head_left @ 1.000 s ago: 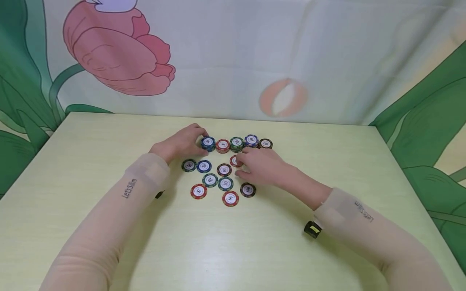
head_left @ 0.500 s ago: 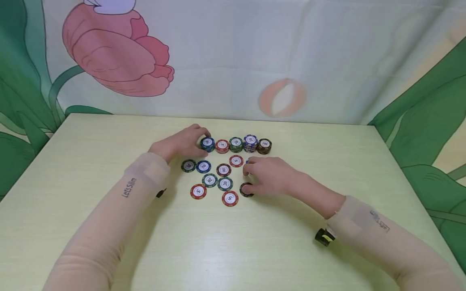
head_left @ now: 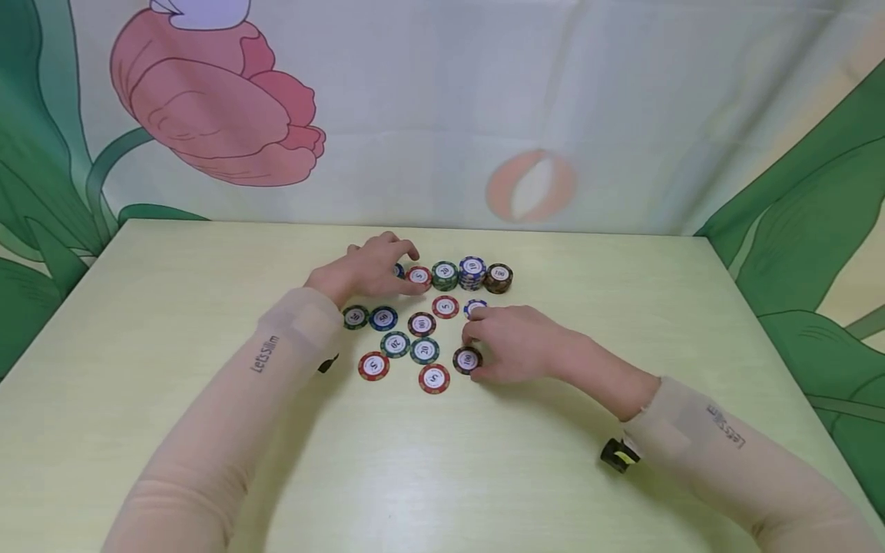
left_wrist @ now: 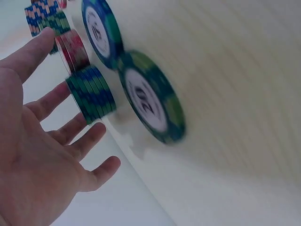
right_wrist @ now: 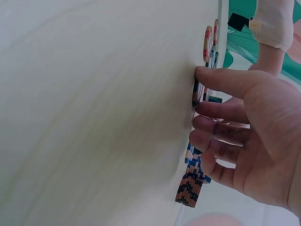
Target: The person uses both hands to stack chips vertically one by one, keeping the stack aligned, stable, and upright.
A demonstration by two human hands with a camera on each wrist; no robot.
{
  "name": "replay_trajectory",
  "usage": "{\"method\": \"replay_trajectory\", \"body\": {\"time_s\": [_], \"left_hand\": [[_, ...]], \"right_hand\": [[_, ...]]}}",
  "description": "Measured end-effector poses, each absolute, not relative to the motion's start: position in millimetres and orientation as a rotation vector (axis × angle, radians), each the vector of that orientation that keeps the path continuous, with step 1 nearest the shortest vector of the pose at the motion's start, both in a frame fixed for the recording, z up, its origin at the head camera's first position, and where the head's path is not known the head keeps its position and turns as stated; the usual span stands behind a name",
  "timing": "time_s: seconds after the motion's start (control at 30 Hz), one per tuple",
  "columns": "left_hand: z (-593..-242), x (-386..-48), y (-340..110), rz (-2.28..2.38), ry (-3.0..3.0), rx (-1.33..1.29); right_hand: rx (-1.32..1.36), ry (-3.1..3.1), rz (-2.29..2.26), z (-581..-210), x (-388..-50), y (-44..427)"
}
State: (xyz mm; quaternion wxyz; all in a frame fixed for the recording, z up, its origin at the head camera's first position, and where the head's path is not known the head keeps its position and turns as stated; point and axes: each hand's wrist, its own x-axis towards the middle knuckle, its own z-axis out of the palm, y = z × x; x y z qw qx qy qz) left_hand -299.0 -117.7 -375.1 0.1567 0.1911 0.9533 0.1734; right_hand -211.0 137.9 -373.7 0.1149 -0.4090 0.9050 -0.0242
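Note:
My left hand (head_left: 366, 269) hovers over the left end of a row of poker chip stacks, fingers spread and holding nothing. Its thumb and forefinger are beside the red stack (head_left: 418, 276); the blue-green stack (left_wrist: 91, 94) is mostly hidden beneath the hand in the head view. Farther along stand the green stack (head_left: 445, 274), the blue 10 stack (head_left: 472, 270) and the black 100 stack (head_left: 499, 278). My right hand (head_left: 518, 343) pinches a flat black 100 chip (head_left: 468, 359) by its edges between thumb and forefinger. A blue chip (head_left: 475, 308) lies beyond its knuckles.
Several loose chips lie flat in front of the row, among them a red chip (head_left: 434, 379), a green 20 chip (head_left: 425, 351) and another black 100 chip (head_left: 422, 324). A patterned cloth (head_left: 387, 115) hangs behind the pale table (head_left: 415, 476).
My left hand has shifted right from the blue-green stack to the red one. My right hand has come back from the row toward me, and its fingers are now at the black chip's edges.

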Motion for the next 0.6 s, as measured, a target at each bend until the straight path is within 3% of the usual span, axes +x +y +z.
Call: {"method": "replay_trajectory", "body": {"time_s": [0.6], "left_hand": [[-379.2, -301.7, -72.1, 0.484, 2.753, 0.720]], "right_hand": [[-1.243, 2.655, -0.171, -382.2, -206.8, 142.5]]}}
